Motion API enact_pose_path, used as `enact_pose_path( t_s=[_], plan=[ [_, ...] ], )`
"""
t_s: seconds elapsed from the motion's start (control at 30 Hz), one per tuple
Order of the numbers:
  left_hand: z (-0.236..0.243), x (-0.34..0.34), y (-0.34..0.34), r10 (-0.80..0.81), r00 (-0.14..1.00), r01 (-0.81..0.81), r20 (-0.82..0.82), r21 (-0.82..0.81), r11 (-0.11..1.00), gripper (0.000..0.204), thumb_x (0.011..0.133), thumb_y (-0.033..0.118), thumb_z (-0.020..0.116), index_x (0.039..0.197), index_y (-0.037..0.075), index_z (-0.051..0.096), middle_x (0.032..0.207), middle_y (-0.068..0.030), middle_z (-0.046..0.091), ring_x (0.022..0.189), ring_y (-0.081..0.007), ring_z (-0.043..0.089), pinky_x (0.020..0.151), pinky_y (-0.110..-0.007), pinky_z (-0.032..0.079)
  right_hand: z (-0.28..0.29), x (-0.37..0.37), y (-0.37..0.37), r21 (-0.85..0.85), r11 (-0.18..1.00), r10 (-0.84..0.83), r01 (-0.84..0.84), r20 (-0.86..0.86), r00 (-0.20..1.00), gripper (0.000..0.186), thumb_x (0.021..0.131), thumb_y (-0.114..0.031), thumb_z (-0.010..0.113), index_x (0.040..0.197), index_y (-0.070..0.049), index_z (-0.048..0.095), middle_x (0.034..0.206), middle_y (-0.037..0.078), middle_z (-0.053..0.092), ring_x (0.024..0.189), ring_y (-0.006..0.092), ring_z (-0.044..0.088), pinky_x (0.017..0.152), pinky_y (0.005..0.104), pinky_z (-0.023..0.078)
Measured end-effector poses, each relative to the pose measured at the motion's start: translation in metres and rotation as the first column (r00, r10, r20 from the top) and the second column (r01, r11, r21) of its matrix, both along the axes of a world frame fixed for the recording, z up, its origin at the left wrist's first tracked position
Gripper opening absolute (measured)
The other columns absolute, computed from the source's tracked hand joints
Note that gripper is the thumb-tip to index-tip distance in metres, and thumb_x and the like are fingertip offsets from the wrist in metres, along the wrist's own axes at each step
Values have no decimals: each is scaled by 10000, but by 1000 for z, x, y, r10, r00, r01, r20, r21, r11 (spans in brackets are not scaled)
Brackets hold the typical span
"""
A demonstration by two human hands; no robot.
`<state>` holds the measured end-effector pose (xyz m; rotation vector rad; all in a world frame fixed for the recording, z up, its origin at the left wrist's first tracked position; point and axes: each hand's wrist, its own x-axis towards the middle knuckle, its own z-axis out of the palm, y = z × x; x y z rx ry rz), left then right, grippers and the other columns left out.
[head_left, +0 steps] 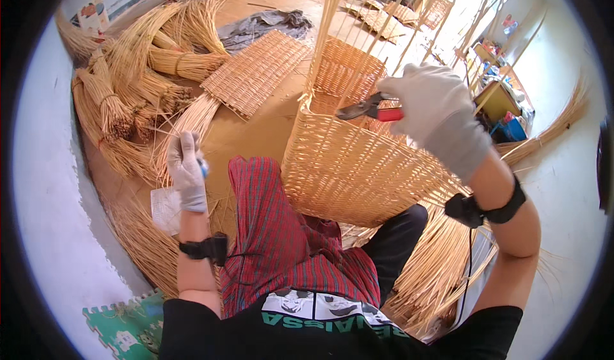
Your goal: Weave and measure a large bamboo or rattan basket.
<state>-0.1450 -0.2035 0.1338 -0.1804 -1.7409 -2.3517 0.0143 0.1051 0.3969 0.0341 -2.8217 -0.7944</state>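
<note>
A partly woven wicker basket [348, 168] leans against my lap, its long upright canes rising from the rim. Over that rim, my gloved right hand [428, 98] grips pruning shears [361, 109] with red handles and dark jaws pointing left. Off to the left, my gloved left hand [186, 168] is raised with its fingers closed, near the tied cane bundles. A bit of blue shows at its palm side; what it pinches, if anything, is too small to make out. A red checked cloth [268, 232] covers my left leg, beside the basket.
Bundles of cane [121, 98] lie piled at the left. A flat woven panel [256, 72] rests on the floor ahead, near a grey cloth [265, 31]. Loose canes [441, 264] spread under the basket's right side. A cluttered pile [505, 104] stands by the right wall.
</note>
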Motion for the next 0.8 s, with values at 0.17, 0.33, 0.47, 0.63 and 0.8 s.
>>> enact_pose_path(
  t_s=[0.17, 0.33, 0.47, 0.63, 0.8],
  plan=[
    [-46, 6, -50, -174, 983, -32, -52, -992, 120, 479, 835, 203, 778, 1289, 123, 646, 1052, -64, 623, 758, -180, 625, 723, -314, 511, 13, 31, 39, -102, 947, -263, 304, 291, 920, 505, 704, -367, 801, 1165, -178, 720, 921, 101, 701, 921, 293, 702, 800, 434, 558],
    [7, 47, 23, -372, 893, -26, -254, -852, 522, 518, 772, 86, 824, 1264, 101, 661, 1158, -107, 657, 1010, -260, 679, 878, -341, 546, -8, 47, 42, 31, 974, -226, 224, 156, 962, 462, 717, -332, 827, 1156, -225, 732, 950, 83, 693, 952, 282, 693, 800, 431, 551],
    [62, 68, 107, -489, 578, -129, -653, -665, 736, 248, 856, 52, 747, 1086, 79, 656, 1059, -100, 693, 833, -283, 706, 729, -351, 577, -18, 42, 44, -58, 946, -302, 318, 189, 934, 579, 666, -391, 852, 1198, -201, 724, 1004, 96, 694, 997, 297, 673, 864, 404, 527],
    [75, 72, 183, -440, 545, -190, -714, -616, 764, 255, 879, 94, 718, 1101, 114, 595, 1002, -104, 709, 827, -308, 702, 680, -392, 564, -9, 20, 53, -127, 901, -327, 414, 426, 843, 537, 693, -504, 813, 1081, -138, 749, 856, 109, 721, 850, 283, 705, 764, 408, 563],
    [65, 65, 204, -461, 638, -135, -617, -679, 722, 296, 875, 142, 726, 1129, 114, 575, 995, -112, 707, 828, -334, 693, 671, -411, 552, -3, 7, 55, -88, 886, -361, 455, 487, 796, 559, 689, -514, 793, 1070, -106, 762, 855, 121, 729, 815, 282, 710, 744, 418, 567]
  ],
)
